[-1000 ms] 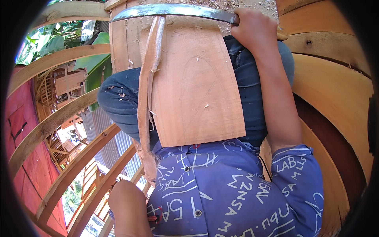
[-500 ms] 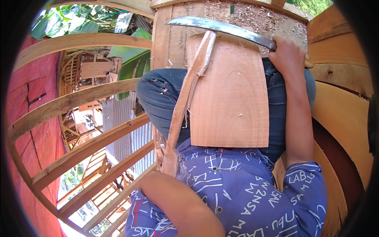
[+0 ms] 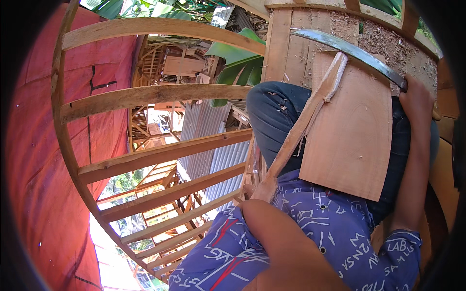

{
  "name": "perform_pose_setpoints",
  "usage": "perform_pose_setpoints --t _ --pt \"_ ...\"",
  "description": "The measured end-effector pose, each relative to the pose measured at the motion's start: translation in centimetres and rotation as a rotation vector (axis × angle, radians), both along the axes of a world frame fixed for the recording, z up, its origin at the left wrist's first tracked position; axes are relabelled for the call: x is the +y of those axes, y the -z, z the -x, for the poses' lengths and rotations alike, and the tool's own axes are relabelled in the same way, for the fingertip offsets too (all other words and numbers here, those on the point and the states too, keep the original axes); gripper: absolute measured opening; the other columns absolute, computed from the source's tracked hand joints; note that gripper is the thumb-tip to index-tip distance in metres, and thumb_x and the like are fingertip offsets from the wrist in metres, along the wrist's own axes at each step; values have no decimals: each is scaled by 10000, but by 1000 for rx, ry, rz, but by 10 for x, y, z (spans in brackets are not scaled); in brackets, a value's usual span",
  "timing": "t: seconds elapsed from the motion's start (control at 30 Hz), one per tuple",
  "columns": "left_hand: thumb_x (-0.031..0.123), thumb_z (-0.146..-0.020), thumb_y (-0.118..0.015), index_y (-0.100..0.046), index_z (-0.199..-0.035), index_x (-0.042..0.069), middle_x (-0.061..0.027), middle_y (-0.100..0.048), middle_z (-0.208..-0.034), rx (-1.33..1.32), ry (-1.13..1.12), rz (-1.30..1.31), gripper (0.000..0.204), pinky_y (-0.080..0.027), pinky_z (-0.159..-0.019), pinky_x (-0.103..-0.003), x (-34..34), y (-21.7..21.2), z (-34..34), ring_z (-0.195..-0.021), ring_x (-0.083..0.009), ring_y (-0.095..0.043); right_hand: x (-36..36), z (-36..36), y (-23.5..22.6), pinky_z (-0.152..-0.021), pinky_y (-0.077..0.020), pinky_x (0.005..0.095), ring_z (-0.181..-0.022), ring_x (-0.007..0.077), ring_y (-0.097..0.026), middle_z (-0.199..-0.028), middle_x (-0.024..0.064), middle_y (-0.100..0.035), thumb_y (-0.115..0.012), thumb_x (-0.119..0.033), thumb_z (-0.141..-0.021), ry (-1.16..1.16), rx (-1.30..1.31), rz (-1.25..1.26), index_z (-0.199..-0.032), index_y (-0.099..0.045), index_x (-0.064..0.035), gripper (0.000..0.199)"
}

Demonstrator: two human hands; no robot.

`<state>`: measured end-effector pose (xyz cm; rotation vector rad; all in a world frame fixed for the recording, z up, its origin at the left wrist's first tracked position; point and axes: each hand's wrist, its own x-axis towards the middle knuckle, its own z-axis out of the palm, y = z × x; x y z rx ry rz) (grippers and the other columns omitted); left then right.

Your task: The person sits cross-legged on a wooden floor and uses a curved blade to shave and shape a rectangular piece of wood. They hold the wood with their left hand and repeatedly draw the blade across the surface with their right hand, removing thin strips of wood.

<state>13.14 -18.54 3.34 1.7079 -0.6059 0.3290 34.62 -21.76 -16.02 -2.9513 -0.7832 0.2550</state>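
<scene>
Board [image 3: 352, 140] of reddish wood leans on the person's lap, propped steady for cutting. Right hand [image 3: 416, 99] has its grip wrapped around the curved blade's [image 3: 349, 51] handle; left hand [image 3: 264, 190] pinches the long split-off strip [image 3: 306, 123], holding it away from the board.

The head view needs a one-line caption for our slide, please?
Right hand holds a curved blade atop a wooden board; left hand grips a split-off strip.
</scene>
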Motion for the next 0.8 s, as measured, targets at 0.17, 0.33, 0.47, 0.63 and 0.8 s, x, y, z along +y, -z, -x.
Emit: perform_pose_setpoints --t 0.17,0.33,0.47,0.63,0.8 --pt "210 -807 -631 -491 -1243 45 -167 -520 -1240 56 -17 46 487 -303 -1030 -524 0 11 -3 -1214 -312 -459 -2 -2 13 -797 -493 453 -935 312 -627 -997 115 -657 -600 -166 -755 -42 -66 22 -1098 -623 -145 345" --pt "208 -789 -648 -488 -1247 54 -168 -515 -1239 111 -43 116 509 -292 -1032 -533 1 24 -8 -1214 -318 -457 4 -7 19 -826 -490 443 -972 309 -622 -1043 116 -653 -593 -195 -764 -6 -54 116 -1148 -616 -161 386" --pt "206 -775 -662 -486 -1250 61 -168 -512 -1238 160 -37 156 527 -283 -1034 -540 9 26 -12 -1213 -323 -456 -4 -17 25 -842 -489 431 -1014 306 -616 -1093 128 -644 -572 -246 -801 28 -96 168 -1186 -605 -177 393" --pt "203 -757 -679 -482 -1253 71 -169 -507 -1237 314 -42 127 550 -271 -1036 -549 62 35 8 -1212 -329 -454 11 8 -1 -810 -495 459 -958 352 -624 -1014 144 -663 -583 -311 -778 4 -130 169 -1125 -642 -199 369" --pt "126 -720 -709 -443 -1260 17 -194 -493 -1245 785 -836 -535 611 -296 -1046 -431 145 61 80 -1208 -351 -452 8 11 -1 -697 -508 453 -808 353 -646 -827 129 -675 -623 -268 -746 25 -227 27 -934 -686 -167 222"
